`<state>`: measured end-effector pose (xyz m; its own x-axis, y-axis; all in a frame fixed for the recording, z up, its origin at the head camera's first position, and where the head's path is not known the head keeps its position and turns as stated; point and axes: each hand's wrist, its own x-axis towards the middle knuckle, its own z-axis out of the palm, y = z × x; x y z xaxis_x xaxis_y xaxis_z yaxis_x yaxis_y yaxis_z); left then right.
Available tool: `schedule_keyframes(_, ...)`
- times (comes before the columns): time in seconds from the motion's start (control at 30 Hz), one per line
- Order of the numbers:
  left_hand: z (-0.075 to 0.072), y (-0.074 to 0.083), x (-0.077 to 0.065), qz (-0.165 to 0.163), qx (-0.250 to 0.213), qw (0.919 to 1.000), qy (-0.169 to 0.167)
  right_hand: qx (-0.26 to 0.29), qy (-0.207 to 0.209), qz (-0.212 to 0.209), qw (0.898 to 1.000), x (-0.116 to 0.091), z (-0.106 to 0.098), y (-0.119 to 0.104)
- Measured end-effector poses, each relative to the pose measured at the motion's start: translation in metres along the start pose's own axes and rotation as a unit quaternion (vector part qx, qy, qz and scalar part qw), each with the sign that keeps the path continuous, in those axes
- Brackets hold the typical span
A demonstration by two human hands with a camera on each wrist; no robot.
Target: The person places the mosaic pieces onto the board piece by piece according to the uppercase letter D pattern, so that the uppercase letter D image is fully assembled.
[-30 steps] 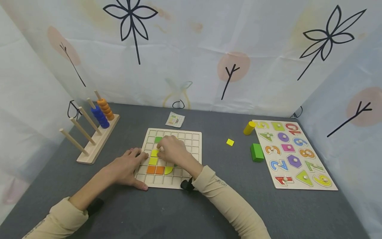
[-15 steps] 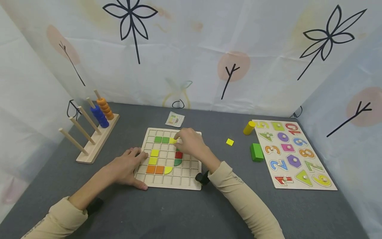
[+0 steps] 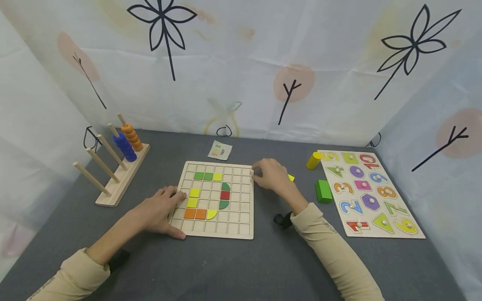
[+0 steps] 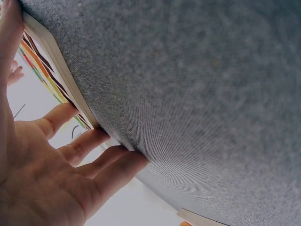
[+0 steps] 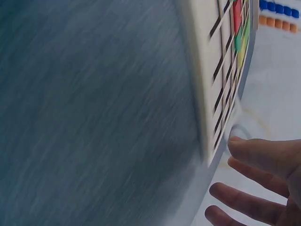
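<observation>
A wooden grid board [image 3: 239,217] lies flat on the dark table. On it sit green square tiles [image 3: 208,176], yellow square tiles [image 3: 193,192], orange square tiles [image 3: 195,213], a red square tile [image 3: 224,195], and rounded green and yellow tiles. My left hand [image 3: 160,211] rests against the board's left edge, fingers spread; the left wrist view shows fingertips along the board's side [image 4: 66,80]. Just past the board's upper right corner is my right hand [image 3: 273,173], fingers relaxed and apart, holding nothing. It partly hides a loose yellow tile [image 3: 291,178] on the table.
A patterned card [image 3: 220,150] lies behind the board. To the left stands a peg rack [image 3: 124,177] with blue and orange beads. A yellow cylinder [image 3: 314,160], green block [image 3: 324,191] and number puzzle [image 3: 370,194] are on the right. A printed cloth [image 3: 241,54] hangs behind.
My right hand has moved right across the board and off its edge. A second green tile and a yellow tile now show in the top row. The left hand has stayed put.
</observation>
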<state>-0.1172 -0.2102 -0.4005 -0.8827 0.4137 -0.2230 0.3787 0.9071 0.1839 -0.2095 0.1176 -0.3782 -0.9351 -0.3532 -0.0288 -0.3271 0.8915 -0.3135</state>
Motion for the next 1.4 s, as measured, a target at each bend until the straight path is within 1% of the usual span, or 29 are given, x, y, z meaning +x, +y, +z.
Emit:
schedule_keyframes(0.2,-0.001,0.000,-0.001,0.000,-0.001,1.0000,0.000,-0.014,-0.012,0.038,0.999,-0.008,-0.009,0.029)
schedule_keyframes(0.3,0.000,0.000,-0.001,0.000,-0.001,1.0000,-0.001,-0.017,-0.020,0.050,0.998,-0.013,-0.014,0.041)
schedule_keyframes(0.4,0.000,0.000,-0.001,0.004,-0.003,1.0000,0.003,-0.024,-0.027,0.056,0.998,-0.018,-0.018,0.051)
schedule_keyframes(0.63,0.001,-0.002,-0.002,0.009,-0.002,0.9999,0.012,-0.024,-0.045,0.083,0.995,-0.025,-0.017,0.070)
schedule_keyframes(0.77,0.002,-0.002,-0.001,0.007,-0.002,0.9999,0.010,-0.017,-0.044,0.087,0.995,-0.027,-0.017,0.076)
schedule_keyframes(0.93,0.002,-0.002,-0.001,0.009,-0.002,0.9999,0.010,-0.008,-0.040,0.082,0.996,-0.028,-0.017,0.080)
schedule_keyframes(1.1,0.002,-0.002,-0.001,0.012,-0.002,0.9999,0.012,-0.002,-0.039,0.091,0.995,-0.029,-0.017,0.082)
schedule_keyframes(1.2,0.002,-0.003,-0.001,0.013,-0.002,0.9998,0.013,0.003,-0.038,0.094,0.995,-0.029,-0.017,0.082)
schedule_keyframes(1.4,0.002,-0.003,-0.001,0.012,-0.003,0.9999,0.011,0.013,-0.035,0.078,0.996,-0.029,-0.014,0.074)
